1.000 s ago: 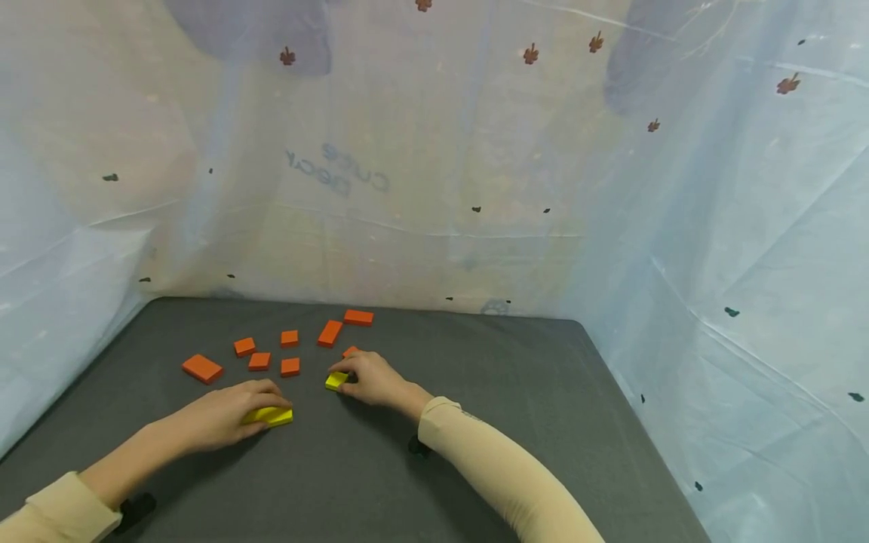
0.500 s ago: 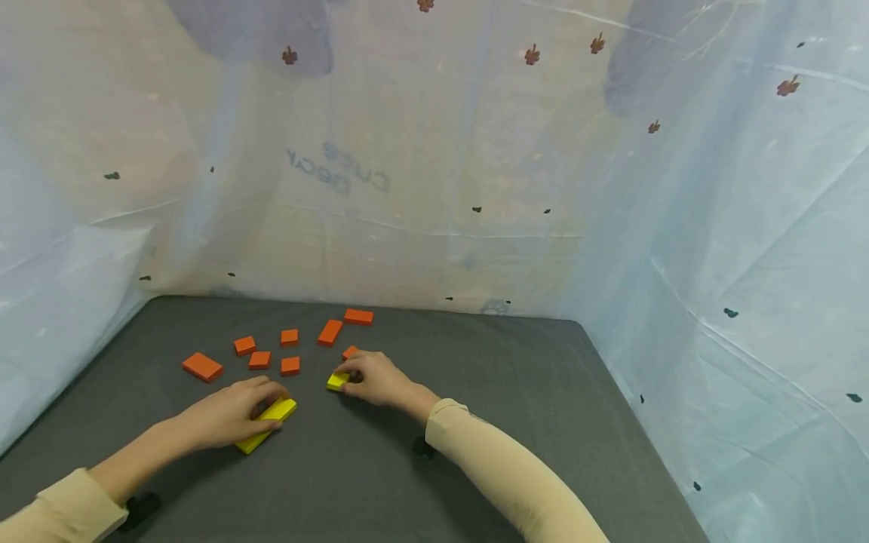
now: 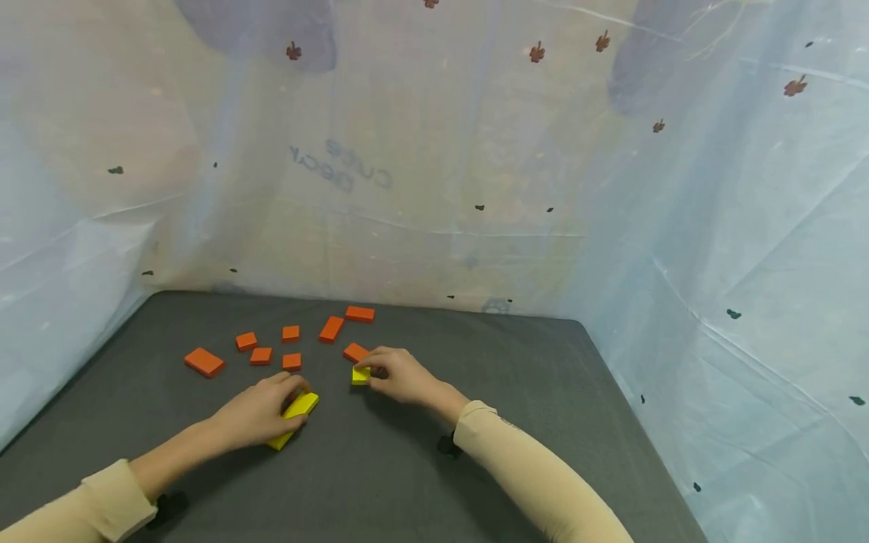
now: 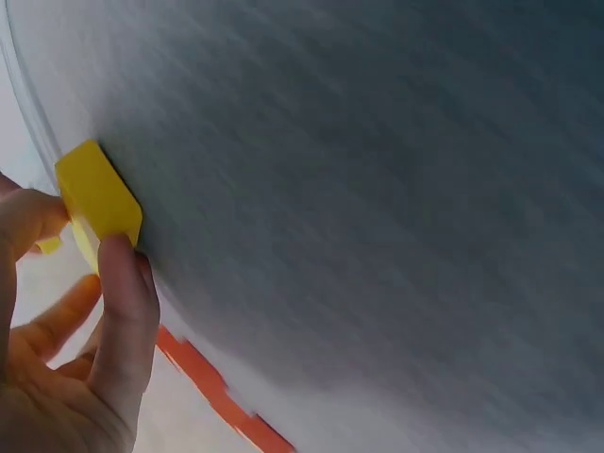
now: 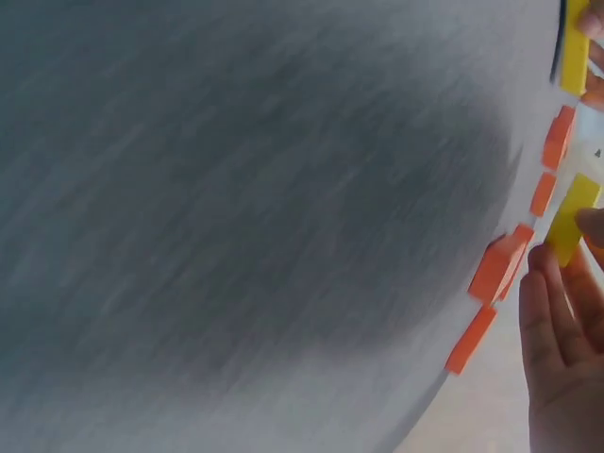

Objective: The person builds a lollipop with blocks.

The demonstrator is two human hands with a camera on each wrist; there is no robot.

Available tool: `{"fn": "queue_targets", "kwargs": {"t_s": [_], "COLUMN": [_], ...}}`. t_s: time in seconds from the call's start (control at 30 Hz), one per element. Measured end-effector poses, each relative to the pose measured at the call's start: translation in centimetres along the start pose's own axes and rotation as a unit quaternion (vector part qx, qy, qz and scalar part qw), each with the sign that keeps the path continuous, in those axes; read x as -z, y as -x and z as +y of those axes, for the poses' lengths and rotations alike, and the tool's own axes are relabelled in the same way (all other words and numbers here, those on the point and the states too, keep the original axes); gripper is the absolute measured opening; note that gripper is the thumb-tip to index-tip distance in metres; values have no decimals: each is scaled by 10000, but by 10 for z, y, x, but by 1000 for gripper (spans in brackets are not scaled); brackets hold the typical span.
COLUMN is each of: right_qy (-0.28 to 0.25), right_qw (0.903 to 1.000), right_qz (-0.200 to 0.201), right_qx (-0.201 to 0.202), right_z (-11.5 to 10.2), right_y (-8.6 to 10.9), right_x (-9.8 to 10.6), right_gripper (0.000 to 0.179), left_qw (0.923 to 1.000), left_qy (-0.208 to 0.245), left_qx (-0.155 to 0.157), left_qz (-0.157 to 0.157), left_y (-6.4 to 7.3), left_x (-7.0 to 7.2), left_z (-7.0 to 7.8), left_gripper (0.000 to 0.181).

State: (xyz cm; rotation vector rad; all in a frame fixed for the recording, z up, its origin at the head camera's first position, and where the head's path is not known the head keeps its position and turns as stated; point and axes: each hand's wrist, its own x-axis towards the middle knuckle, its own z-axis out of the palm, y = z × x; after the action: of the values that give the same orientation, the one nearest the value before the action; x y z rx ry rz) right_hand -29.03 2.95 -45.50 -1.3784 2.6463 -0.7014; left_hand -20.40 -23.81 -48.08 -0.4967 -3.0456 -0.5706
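My left hand grips a long flat yellow block low over the dark table. In the left wrist view the thumb and fingers pinch that yellow block along its sides. Farther right, my right hand pinches a smaller yellow block between thumb and fingertips, which cover part of it. The right wrist view shows this yellow block at its right edge. Close behind the right fingertips lies an orange block. Whether either yellow block touches the table is hard to tell.
Several orange blocks lie scattered toward the table's back left, among them a larger one and a small square one. Two longer ones, one upright in view and one crosswise, lie near the back edge. Plastic sheeting hangs around the table.
The long yellow block has turned to a diagonal in my left hand and shifted right. My right hand has moved slightly right with the small yellow block, uncovering more of the orange block behind.
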Motion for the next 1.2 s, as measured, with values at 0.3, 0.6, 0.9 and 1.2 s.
{"fn": "queue_targets", "kwargs": {"t_s": [0.3, 0.6, 0.9, 1.2], "right_qy": [807, 914, 789, 542], "right_qw": [9934, 9904, 9929, 9977], "right_qz": [-752, -1003, -819, -210], "right_qx": [323, 255, 356, -357], "right_z": [21, 41, 49, 41], "right_y": [30, 55, 70, 76], "right_x": [19, 29, 30, 18], "right_gripper": [31, 32, 33, 42], "left_qw": [9996, 9987, 9984, 9980], "left_qy": [153, 140, 0, 139], "left_qx": [-214, -430, -504, -379], "left_qz": [-25, -250, -267, -494], "left_y": [-19, -38, -47, -51], "left_x": [-14, -31, -44, -49], "left_z": [48, 85, 112, 126], "left_gripper": [39, 41, 43, 45]}}
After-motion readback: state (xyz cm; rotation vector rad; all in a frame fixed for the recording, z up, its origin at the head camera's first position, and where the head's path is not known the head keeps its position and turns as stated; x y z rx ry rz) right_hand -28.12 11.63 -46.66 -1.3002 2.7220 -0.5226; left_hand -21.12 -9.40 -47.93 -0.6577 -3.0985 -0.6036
